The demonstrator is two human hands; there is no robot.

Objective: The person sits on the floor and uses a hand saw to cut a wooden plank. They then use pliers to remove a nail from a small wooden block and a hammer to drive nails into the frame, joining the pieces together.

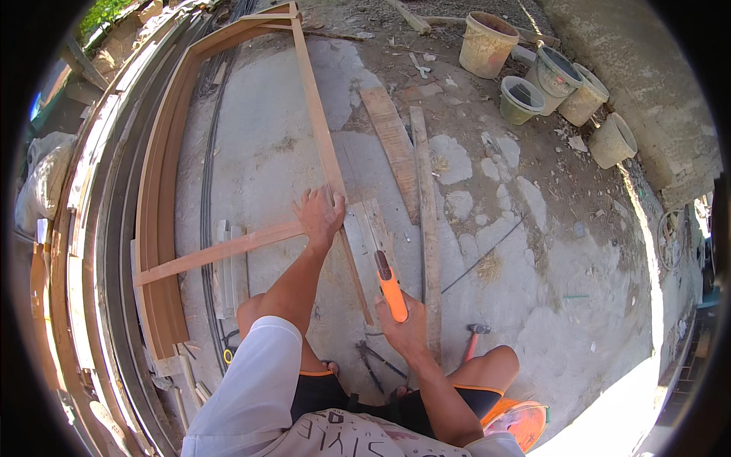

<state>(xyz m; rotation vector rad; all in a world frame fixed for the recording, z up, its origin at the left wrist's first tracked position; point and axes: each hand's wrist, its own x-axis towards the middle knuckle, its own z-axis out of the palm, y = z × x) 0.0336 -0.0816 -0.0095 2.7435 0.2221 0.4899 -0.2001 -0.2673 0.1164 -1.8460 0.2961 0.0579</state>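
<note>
— Wooden frame [319, 114]: lying where, held how?
— On concrete [259, 167], beneath a spread, flat left hand [320, 215] at the crosspiece [221, 254] joint; in the closed right hand [405, 329], an orange-handled saw [392, 293].
— How far along?
— Apparently joined at far corners and crosspiece; past that, unfinished-looking ends, with any cut indiscernible.
— Shapes, textures?
— Smooth, grooved, reddish wood; patchy, gritty concrete; round, crusted buckets [484, 52] beyond.

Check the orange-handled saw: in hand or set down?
In hand: the right hand grips the saw around the near end of its orange handle.
</note>
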